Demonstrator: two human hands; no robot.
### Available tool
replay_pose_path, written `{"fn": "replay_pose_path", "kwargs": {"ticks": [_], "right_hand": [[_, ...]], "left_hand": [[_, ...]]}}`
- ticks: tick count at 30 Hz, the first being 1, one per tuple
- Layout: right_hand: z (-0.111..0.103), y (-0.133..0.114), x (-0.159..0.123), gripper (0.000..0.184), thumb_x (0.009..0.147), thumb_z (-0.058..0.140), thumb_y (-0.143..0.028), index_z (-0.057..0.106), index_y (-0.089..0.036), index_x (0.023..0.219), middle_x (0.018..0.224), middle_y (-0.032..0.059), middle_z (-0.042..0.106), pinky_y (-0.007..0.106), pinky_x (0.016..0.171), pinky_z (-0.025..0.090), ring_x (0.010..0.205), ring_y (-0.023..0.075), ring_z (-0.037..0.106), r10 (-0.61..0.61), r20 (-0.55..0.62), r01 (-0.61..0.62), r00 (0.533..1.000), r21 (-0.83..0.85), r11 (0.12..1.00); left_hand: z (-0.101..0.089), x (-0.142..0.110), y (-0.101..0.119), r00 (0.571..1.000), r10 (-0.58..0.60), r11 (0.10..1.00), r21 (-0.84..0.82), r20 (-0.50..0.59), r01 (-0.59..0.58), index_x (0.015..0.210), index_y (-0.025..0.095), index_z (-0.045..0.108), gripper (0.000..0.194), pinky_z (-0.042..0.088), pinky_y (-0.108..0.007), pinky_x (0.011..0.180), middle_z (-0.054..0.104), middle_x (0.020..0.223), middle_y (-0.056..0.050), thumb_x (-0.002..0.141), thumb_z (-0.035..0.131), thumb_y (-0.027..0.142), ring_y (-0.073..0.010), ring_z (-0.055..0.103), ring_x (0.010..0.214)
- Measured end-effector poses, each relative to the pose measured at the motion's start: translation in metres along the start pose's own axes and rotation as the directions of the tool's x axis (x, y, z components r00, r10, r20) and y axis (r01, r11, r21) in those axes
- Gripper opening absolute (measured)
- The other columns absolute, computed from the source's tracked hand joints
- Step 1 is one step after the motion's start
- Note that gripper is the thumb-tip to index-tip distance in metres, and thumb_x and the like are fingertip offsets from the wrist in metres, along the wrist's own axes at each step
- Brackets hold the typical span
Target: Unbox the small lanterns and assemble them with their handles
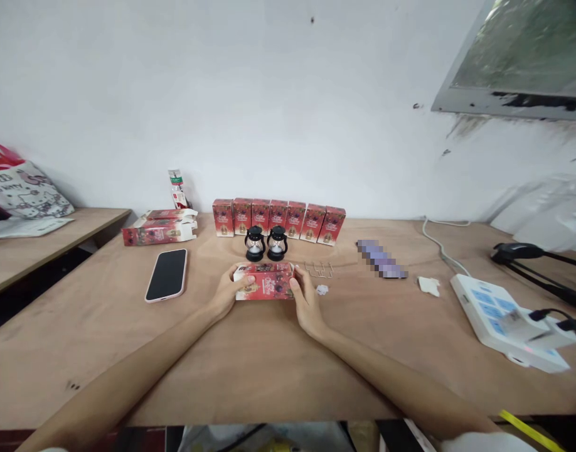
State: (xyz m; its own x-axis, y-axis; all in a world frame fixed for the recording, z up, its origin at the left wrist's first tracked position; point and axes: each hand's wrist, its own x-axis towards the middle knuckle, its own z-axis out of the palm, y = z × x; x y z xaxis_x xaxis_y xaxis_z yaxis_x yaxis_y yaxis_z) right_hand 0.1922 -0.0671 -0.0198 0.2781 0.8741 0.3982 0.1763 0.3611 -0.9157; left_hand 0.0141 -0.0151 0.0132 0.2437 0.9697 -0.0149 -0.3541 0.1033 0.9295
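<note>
A red printed cardboard box [269, 284] lies sideways between my two hands, just above or on the tabletop. My left hand [229, 290] grips its left end, thumb on the front face. Around the right end, my right hand [307, 300] is closed with its thumb on the front too. Directly behind the box stand two small black lanterns with clear bodies, the left lantern [255, 243] and the right lantern [277, 243]. Thin metal wire pieces [319, 270] and a small white scrap [322, 289] lie close to my right hand.
Several upright red boxes [278, 218] form a row near the wall. Flattened red boxes [160, 228] and a phone [166, 276] lie at left. A blurred purple item [381, 258], crumpled white paper [428, 286] and a power strip [504, 323] with cables occupy the right.
</note>
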Motion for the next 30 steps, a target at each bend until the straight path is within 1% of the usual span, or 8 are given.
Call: {"fn": "replay_pose_path", "kwargs": {"ticks": [8,10,13,17,20,22,25,30], "right_hand": [[-0.001,0.0,0.001,0.037,0.091,0.039,-0.047,0.051,-0.022,0.115,0.115,0.0079,0.062,0.037,0.091,0.044,0.111,0.022,0.055,-0.062,-0.001,0.062,0.998,-0.103,0.993],[-0.003,0.0,0.003,0.037,0.093,0.034,-0.044,0.05,-0.022,0.117,0.117,0.0085,0.06,0.038,0.094,0.042,0.113,0.0211,0.053,-0.099,-0.07,0.088,0.993,-0.141,0.986],[-0.008,0.0,0.006,0.036,0.095,0.028,-0.038,0.049,-0.022,0.119,0.117,0.0088,0.057,0.04,0.099,0.038,0.116,0.0194,0.05,-0.226,-0.185,0.189,0.957,-0.195,0.962],[-0.014,-0.005,0.005,0.032,0.094,0.03,-0.031,0.061,-0.025,0.103,0.118,0.0075,0.052,0.038,0.1,0.036,0.117,0.0188,0.048,-0.335,-0.057,0.315,0.94,-0.227,0.922],[-0.014,-0.009,0.001,0.027,0.09,0.038,-0.032,0.063,-0.023,0.09,0.116,0.0072,0.047,0.037,0.098,0.036,0.115,0.0204,0.046,-0.302,0.008,0.297,0.953,-0.223,0.929],[-0.013,-0.011,0.0,0.023,0.088,0.044,-0.035,0.06,-0.021,0.078,0.11,0.007,0.046,0.037,0.096,0.037,0.112,0.0214,0.047,-0.277,-0.003,0.271,0.961,-0.201,0.941],[-0.011,-0.009,0.001,0.03,0.083,0.051,-0.039,0.05,-0.02,0.06,0.102,0.0059,0.046,0.035,0.095,0.036,0.108,0.0221,0.047,-0.207,-0.038,0.198,0.978,-0.168,0.966],[-0.006,-0.001,0.004,0.018,0.077,0.055,-0.037,0.061,-0.021,0.077,0.107,0.0063,0.046,0.036,0.092,0.04,0.103,0.0223,0.05,-0.041,-0.026,0.037,0.999,-0.123,0.992]], "left_hand": [[-0.002,0.001,0.0,1.0,-0.018,1.0,-0.026,-0.011,0.018,0.093,0.014,0.061,0.059,0.053,-0.03,0.067,0.07,0.082,-0.004,0.042,0.087,0.028,-0.0177,0.066,0.066],[-0.003,0.002,0.001,1.0,-0.025,0.999,-0.039,-0.011,0.025,0.093,0.013,0.062,0.058,0.053,-0.029,0.068,0.07,0.082,-0.005,0.043,0.087,0.029,-0.0183,0.066,0.068],[-0.004,0.004,0.002,0.999,-0.045,0.997,-0.056,-0.002,0.044,0.094,0.012,0.064,0.057,0.053,-0.029,0.067,0.071,0.08,-0.006,0.045,0.086,0.032,-0.0207,0.067,0.071],[-0.006,0.005,0.002,0.999,-0.049,0.996,-0.07,0.009,0.05,0.094,0.011,0.065,0.056,0.053,-0.031,0.07,0.071,0.081,-0.008,0.047,0.084,0.034,-0.0232,0.068,0.074],[-0.006,0.005,0.003,0.999,-0.039,0.996,-0.075,0.008,0.039,0.094,0.012,0.064,0.052,0.053,-0.031,0.073,0.071,0.082,-0.007,0.051,0.082,0.035,-0.0223,0.068,0.077],[-0.006,0.005,0.002,1.0,-0.027,0.997,-0.072,0.007,0.028,0.093,0.013,0.064,0.051,0.052,-0.031,0.073,0.071,0.081,-0.007,0.052,0.082,0.036,-0.0221,0.067,0.076],[-0.005,0.005,0.001,1.0,0.0,0.999,-0.05,0.006,0.001,0.09,0.013,0.063,0.052,0.052,-0.032,0.072,0.069,0.08,-0.006,0.05,0.082,0.04,-0.0214,0.066,0.072],[-0.003,0.0,0.001,0.995,0.094,0.995,0.026,-0.022,-0.093,0.087,0.017,0.058,0.053,0.05,-0.027,0.069,0.066,0.084,-0.001,0.044,0.085,0.033,-0.0153,0.062,0.07]]}}
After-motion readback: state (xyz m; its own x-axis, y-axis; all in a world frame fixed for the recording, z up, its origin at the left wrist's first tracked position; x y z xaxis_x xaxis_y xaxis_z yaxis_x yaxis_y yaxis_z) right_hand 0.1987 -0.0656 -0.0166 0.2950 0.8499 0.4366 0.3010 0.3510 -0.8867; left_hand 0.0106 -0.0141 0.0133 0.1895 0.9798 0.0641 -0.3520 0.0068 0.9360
